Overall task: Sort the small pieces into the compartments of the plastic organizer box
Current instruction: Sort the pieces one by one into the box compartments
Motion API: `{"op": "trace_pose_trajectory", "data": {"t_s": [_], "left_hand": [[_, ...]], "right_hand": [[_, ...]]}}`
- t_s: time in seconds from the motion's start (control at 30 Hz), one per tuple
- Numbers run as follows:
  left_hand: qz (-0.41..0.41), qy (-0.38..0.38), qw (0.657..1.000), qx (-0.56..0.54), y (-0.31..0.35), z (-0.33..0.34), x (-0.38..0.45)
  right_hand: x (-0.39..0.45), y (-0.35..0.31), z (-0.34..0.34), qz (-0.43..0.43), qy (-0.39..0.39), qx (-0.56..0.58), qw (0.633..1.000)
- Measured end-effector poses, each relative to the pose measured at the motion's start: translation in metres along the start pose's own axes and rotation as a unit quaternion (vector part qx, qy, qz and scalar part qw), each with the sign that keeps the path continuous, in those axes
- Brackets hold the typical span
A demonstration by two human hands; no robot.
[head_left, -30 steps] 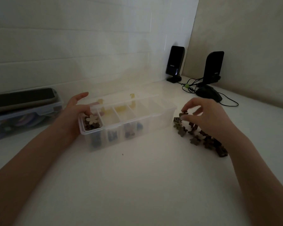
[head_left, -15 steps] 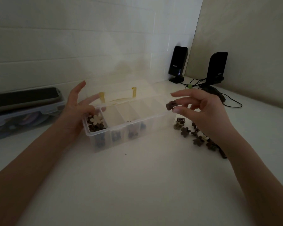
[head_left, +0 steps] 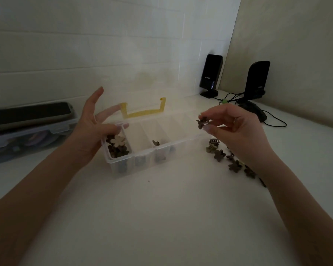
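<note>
A clear plastic organizer box [head_left: 181,145] with a yellow handle [head_left: 142,113] stands open on the white table. Its leftmost compartment holds several dark flower-shaped pieces and one pale flower piece [head_left: 118,140]. A single dark piece [head_left: 156,143] lies in a middle compartment. My left hand [head_left: 93,127] hovers at the box's left end, fingers spread, thumb tip over the leftmost compartment. My right hand [head_left: 233,129] is raised above the box's right end, pinching a dark flower piece [head_left: 202,122] between thumb and forefinger. A pile of loose dark pieces [head_left: 231,160] lies on the table right of the box.
A second lidded plastic case [head_left: 27,135] with a dark flat object on top sits at the far left. Two black speakers [head_left: 210,73] [head_left: 258,79], a dark mouse [head_left: 256,112] and cables occupy the back right corner. A tiled wall runs close behind the box.
My right hand picked a dark flower piece from the pile and lifted it up and left toward the box. My left hand let go of the box's left end and spread its fingers.
</note>
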State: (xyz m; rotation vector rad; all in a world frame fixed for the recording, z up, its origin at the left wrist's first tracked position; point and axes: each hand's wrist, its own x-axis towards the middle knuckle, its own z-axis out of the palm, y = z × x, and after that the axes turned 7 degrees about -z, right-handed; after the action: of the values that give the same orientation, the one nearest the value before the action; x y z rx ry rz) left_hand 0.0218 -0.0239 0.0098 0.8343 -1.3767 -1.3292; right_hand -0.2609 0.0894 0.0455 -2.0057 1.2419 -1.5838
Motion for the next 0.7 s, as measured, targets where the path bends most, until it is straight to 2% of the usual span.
{"op": "trace_pose_trajectory", "data": {"t_s": [0.13,0.33,0.7], "left_hand": [[0.066,-0.034,0.996,0.059,0.013,0.001,-0.004],[0.135,-0.068,0.977,0.152,0.029,0.001,-0.012],[0.1,-0.105,0.977,0.154,0.029,-0.007,-0.013]], "right_hand": [[-0.002,0.003,0.005,-0.008,0.014,-0.047,0.999],[-0.007,0.007,0.013,0.012,-0.065,-0.093,0.994],[-0.009,0.008,0.015,0.035,-0.128,-0.102,0.986]]}}
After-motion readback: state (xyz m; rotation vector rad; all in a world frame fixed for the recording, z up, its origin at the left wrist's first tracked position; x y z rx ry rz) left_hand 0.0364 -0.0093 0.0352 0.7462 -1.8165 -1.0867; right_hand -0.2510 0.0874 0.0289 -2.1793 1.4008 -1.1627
